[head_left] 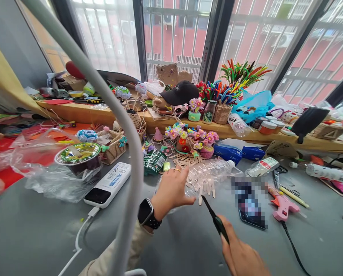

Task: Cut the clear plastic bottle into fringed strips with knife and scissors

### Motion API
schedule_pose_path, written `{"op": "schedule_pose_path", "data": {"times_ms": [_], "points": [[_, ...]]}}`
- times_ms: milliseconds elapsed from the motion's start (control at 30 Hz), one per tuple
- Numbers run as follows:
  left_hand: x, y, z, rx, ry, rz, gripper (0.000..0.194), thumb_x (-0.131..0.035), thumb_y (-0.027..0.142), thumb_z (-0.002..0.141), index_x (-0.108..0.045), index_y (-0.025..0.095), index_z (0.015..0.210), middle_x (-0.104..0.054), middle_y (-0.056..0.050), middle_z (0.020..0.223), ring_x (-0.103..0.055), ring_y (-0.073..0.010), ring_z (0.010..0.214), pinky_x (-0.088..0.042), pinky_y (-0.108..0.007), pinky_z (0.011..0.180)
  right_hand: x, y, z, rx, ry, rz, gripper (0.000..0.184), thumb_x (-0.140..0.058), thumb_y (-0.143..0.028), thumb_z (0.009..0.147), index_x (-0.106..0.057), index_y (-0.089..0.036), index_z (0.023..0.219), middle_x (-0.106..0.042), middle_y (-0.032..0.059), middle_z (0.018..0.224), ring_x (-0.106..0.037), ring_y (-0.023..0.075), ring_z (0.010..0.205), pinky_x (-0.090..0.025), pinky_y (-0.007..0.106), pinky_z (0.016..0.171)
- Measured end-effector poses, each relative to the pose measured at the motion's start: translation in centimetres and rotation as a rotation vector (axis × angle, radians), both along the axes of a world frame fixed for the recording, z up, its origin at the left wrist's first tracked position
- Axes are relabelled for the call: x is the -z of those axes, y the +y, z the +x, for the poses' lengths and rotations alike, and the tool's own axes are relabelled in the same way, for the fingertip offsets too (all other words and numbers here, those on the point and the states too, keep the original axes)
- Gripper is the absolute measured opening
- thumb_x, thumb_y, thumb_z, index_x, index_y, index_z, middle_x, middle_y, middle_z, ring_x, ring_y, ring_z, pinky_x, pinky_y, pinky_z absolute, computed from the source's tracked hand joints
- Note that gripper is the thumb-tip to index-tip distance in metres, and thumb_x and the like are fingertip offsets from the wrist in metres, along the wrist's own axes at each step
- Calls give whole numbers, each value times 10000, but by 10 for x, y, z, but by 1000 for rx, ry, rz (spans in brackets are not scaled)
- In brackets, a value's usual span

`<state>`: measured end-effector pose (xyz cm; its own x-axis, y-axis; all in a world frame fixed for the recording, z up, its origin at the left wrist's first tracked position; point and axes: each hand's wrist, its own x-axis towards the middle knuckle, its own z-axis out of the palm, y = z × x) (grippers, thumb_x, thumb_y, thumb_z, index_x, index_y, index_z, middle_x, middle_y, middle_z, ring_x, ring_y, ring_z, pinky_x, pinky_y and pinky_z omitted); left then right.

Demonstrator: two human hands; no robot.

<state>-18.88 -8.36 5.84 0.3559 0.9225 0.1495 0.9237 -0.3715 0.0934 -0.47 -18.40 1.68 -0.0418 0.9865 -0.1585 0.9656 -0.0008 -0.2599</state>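
A clear, ribbed plastic bottle lies on its side on the grey table, its neck toward the right. My left hand, with a black watch on the wrist, grips the bottle's left end, thumb and fingers around it. In my right hand is a knife with a dark handle and black blade. The blade points up and left, its tip close to the bottle's near side and apart from my left thumb. Wooden craft sticks lie by the bottle, some seen through it. The bottle's left end is partly hidden by my hand.
A white cable or arm crosses the view at left. Nearby are a power bank, a lidded bowl, a phone, a pink glue gun and scissors. Crafts and pipe cleaners crowd the back ledge.
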Motion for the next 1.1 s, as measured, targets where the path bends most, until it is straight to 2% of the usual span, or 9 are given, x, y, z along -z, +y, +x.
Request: {"op": "schedule_pose_path", "data": {"times_ms": [100, 167, 333, 467, 600, 800, 933, 1100], "points": [[1, -3, 2, 12, -9, 21, 879, -607, 545, 545, -329, 137, 1273, -483, -186, 1189, -473, -331, 1036, -374, -421, 845, -2, 4, 0, 48, 33, 116, 446, -198, -205, 883, -371, -190, 1293, -704, 39, 675, -672, 236, 600, -467, 283, 531], [2, -6, 3, 11, -8, 23, 886, -613, 541, 541, -323, 141, 1277, -479, -185, 1200, -466, -329, 1050, -367, -423, 857, -4, 11, -3, 26, 75, 176, 438, -200, -232, 888, -359, -196, 1295, -704, 41, 702, -672, 224, 628, -465, 265, 530], [3, -7, 3, 9, -8, 34, 895, -617, 542, 531, -331, 135, 1275, -488, -184, 1189, -465, -330, 1053, -369, -425, 857, 1, 31, -14, 5, 83, 233, 442, -228, -213, 876, -345, -166, 1300, -703, 61, 719, -668, 224, 634, -454, 259, 505], [3, -7, 3, 22, -17, 39, 868, -613, 532, 541, -352, 130, 1265, -492, -185, 1184, -463, -338, 1050, -370, -437, 855, 3, 39, -18, -7, 37, 206, 440, -227, -196, 881, -331, -159, 1308, -695, 59, 674, -666, 237, 609, -445, 272, 494], [3, -8, 3, 27, -16, 41, 879, -616, 523, 545, -337, 120, 1276, -494, -190, 1179, -451, -346, 1066, -365, -441, 864, -7, 42, -20, -35, -30, 162, 439, -265, -158, 874, -327, -131, 1307, -693, 75, 665, -667, 239, 619, -434, 266, 504], [3, -4, 2, 20, -19, 15, 883, -610, 543, 544, -339, 117, 1268, -499, -182, 1170, -478, -332, 1031, -380, -430, 846, -9, 34, -22, 43, -119, 87, 391, -336, -162, 862, -401, -161, 1247, -683, 44, 616, -665, 208, 578, -407, 216, 468], [5, -5, 2, 23, -4, 36, 876, -605, 543, 549, -338, 117, 1266, -483, -181, 1194, -470, -333, 1037, -377, -431, 848, -11, 39, -28, 26, -145, 115, 421, -343, -154, 857, -363, -151, 1277, -699, 70, 707, -671, 217, 632, -424, 228, 493], [4, -3, 1, 15, -9, 17, 874, -605, 558, 540, -346, 124, 1252, -503, -174, 1164, -484, -327, 1020, -384, -417, 840, -15, 39, -28, 0, -139, 26, 432, -300, -122, 854, -354, -112, 1283, -699, 106, 743, -676, 239, 644, -403, 241, 471]]}}
